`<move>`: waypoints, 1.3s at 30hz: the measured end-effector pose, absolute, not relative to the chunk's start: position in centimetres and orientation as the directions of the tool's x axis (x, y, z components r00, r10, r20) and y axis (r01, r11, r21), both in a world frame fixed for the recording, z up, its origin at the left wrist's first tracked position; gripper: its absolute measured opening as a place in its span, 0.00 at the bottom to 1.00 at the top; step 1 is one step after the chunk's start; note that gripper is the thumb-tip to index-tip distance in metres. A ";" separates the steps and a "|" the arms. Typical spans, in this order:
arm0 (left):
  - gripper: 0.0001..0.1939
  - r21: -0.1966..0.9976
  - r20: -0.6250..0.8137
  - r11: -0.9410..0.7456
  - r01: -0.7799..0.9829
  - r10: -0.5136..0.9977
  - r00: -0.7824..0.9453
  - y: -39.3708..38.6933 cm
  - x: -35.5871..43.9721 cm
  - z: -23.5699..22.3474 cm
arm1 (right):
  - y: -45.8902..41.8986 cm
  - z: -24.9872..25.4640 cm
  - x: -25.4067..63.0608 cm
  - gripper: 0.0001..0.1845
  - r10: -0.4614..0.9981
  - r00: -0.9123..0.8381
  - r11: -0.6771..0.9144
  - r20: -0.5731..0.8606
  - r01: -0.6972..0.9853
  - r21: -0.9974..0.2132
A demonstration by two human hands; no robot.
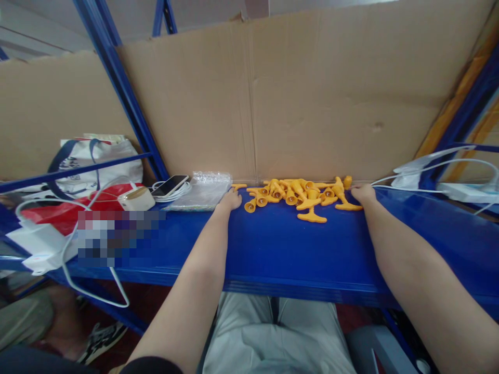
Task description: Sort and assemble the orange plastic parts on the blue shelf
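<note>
A pile of yellow plastic T-shaped handles [290, 192] with hollow cone-like ends lies against the cardboard at the back of the blue table. At the pile's left edge is my left hand [233, 199], close to a single yellow handle [239, 186] just beyond its fingertips. My right hand [363, 194] rests on the table at the other end, beside the rightmost handles. Both hands look open and empty, with their fingers small and partly hidden from this angle. Whether either hand touches a handle, I cannot tell.
Left of my left hand lie clear plastic bags [202, 189] and a phone [170, 185] on a coiled white cable. Farther left are a white charger [135, 198], a red bag [58, 210] and a canvas tote [105, 161]. A power strip [468, 191] stands at right. Another person's leg shows lower left.
</note>
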State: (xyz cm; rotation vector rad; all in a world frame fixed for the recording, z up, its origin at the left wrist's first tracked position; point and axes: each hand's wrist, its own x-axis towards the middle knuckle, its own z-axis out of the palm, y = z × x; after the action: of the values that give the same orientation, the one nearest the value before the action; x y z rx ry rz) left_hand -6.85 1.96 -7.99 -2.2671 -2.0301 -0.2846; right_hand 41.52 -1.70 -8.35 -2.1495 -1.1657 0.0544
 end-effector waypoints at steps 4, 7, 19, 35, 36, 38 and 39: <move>0.27 0.074 0.192 -0.110 0.991 0.977 0.094 2.3 -6.6 -7.9 | -1.7 -8.4 41.6 0.14 0.752 0.595 -0.359 0.283 0.730 -0.582; 0.27 0.086 0.192 -0.106 0.991 0.977 0.088 2.5 -6.4 -7.8 | -1.7 -8.5 41.7 0.15 0.758 0.580 -0.339 0.298 0.741 -0.580; 0.26 0.109 0.223 -0.150 0.983 0.967 0.123 2.9 -6.4 -7.8 | -2.8 -7.8 40.5 0.16 0.756 0.605 -0.351 0.251 0.698 -0.624; 0.26 0.517 0.330 -0.109 0.849 0.941 -0.080 1.9 -3.9 -5.4 | -2.0 -8.1 40.9 0.09 0.721 0.614 -0.378 0.323 0.738 -0.559; 0.26 0.534 0.333 -0.110 0.838 0.939 -0.089 2.0 -3.6 -5.4 | -2.0 -8.0 40.9 0.09 0.739 0.601 -0.378 0.303 0.743 -0.553; 0.26 0.573 0.363 -0.148 0.806 0.928 -0.088 2.2 -3.0 -5.4 | -2.0 -7.7 40.8 0.09 0.781 0.575 -0.377 0.242 0.744 -0.551; 0.27 0.589 0.397 -0.195 0.785 0.915 -0.070 2.3 -2.7 -5.3 | -2.1 -7.6 40.7 0.09 0.799 0.563 -0.376 0.212 0.742 -0.555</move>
State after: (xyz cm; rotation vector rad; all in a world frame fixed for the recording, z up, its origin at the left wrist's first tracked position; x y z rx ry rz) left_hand -2.73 2.29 -5.35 -2.2507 -2.0914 -1.2471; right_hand 40.72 -2.09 -7.56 -2.1884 -1.2290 0.1208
